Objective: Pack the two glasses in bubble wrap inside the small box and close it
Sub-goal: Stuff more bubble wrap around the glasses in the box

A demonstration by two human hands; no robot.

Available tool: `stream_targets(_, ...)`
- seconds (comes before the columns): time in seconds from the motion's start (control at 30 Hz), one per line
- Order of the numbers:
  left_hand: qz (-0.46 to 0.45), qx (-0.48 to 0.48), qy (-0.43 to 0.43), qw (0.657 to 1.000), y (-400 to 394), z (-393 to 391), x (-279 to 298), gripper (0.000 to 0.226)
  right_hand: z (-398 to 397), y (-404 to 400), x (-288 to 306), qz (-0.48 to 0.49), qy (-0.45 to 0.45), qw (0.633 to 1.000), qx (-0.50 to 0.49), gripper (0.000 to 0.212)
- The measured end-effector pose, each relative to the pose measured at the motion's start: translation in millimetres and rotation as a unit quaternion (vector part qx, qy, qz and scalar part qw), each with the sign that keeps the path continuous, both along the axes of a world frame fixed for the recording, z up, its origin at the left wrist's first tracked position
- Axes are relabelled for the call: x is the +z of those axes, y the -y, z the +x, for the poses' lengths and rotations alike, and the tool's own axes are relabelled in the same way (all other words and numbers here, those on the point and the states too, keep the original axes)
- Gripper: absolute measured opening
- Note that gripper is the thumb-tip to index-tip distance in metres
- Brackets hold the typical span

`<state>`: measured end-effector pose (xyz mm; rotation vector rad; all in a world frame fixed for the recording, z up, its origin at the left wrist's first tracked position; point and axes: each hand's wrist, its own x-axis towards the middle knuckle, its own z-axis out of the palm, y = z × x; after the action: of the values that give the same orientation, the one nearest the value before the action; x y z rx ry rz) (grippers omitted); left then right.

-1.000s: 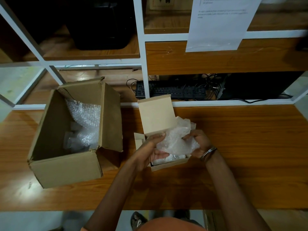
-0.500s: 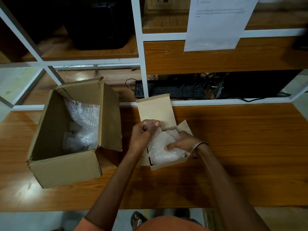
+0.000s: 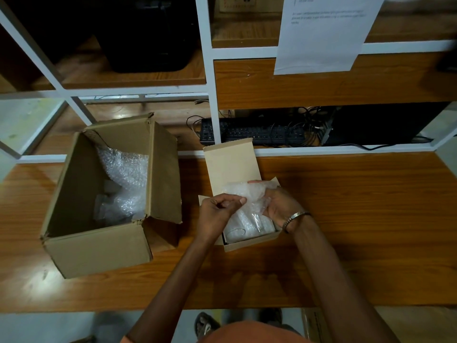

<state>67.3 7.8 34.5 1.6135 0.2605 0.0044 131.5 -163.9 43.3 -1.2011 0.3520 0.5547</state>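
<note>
The small cardboard box (image 3: 249, 244) sits on the wooden table with its lid flap (image 3: 231, 162) standing up at the back. Clear bubble wrap (image 3: 249, 194) bulges out of its top, and a glass (image 3: 249, 225) shows through the wrap inside the box. My left hand (image 3: 217, 209) pinches the wrap at its left edge. My right hand (image 3: 279, 206), with a bracelet on the wrist, cups the wrap from the right. A second glass cannot be made out.
A large open cardboard box (image 3: 99, 251) with more bubble wrap (image 3: 126, 174) inside stands to the left, its flap close to the small box. White shelf framing, a keyboard (image 3: 252, 133) and cables lie behind. A paper sheet (image 3: 324, 33) hangs above.
My right hand moved from pressing flat on the wrap to cupping it from the right. My left hand dropped lower, still pinching the wrap. The wrap bunches higher above the box.
</note>
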Motion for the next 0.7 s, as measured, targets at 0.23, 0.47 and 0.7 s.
stream_targets(0.23, -0.133, 0.073, -0.144, 0.978, -6, 6, -3, 0.049, -7, 10, -4, 0.152, -0.003, 0.985, 0.078, 0.06)
stream_targets(0.47, -0.154, -0.002, -0.173, 0.973, -27, 10, 0, 0.064, -5, 6, 7, 0.029, 0.05, 0.988, 0.144, 0.055)
stream_targets(0.7, -0.053, -0.064, -0.081, 0.993, -29, 10, 17, 0.064, -1, -3, 8, -0.173, 0.105, 0.958, 0.202, 0.059)
